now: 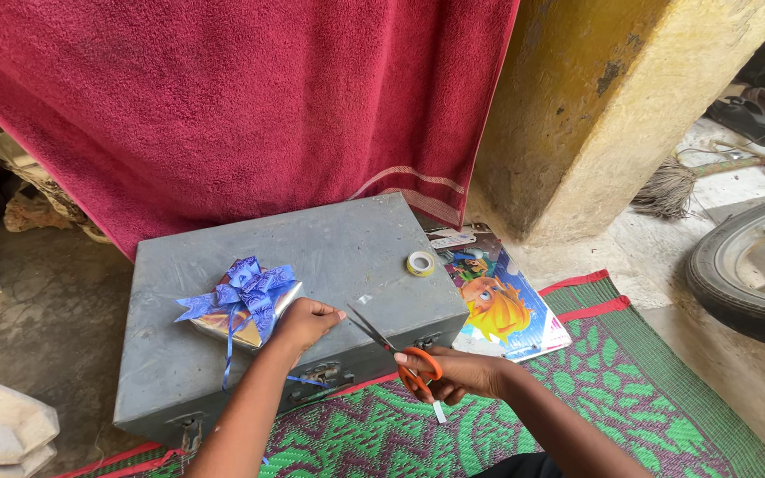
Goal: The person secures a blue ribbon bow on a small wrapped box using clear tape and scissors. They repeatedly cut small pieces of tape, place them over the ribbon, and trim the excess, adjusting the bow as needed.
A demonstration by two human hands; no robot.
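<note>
On grey metal trunk: small foil-wrapped parcel (239, 317) topped with blue-purple ribbon bow (245, 290), near left front of grey metal trunk (338, 239); trunk on green-and-purple woven floor mat (639, 389).
Left hand (305, 320): fingers curled shut, pressing right edge of parcel, seemingly pinching a ribbon end; exact pinch hidden behind knuckles.
Right hand (458, 372): fingers closed through handles of orange-handled scissors (396, 350); blades slightly parted, tips aimed at left hand, just short of it.
Ribbon tail (227, 354): thin blue strand hanging from bow over trunk's front edge; another strand near the latch.
Tape: small roll of clear tape (420, 263) on trunk lid, right rear, well apart from parcel.
Nearby: colourful cartoon-print wrapping sheet (498, 305) on mat beside trunk; red towel (223, 97) hanging behind; yellow pillar (613, 97); tyre (750, 274) at right.
Step, judged: trimming or curling ribbon at the bow.
Doing it well: hold strand taut with left fingers, keep parcel pinned flat, slide blades onto strand only, clear of foil and fingertips, cut clean in one close.
Risk: nicking wrap or bow loops; parcel sliding on smooth lid.
</note>
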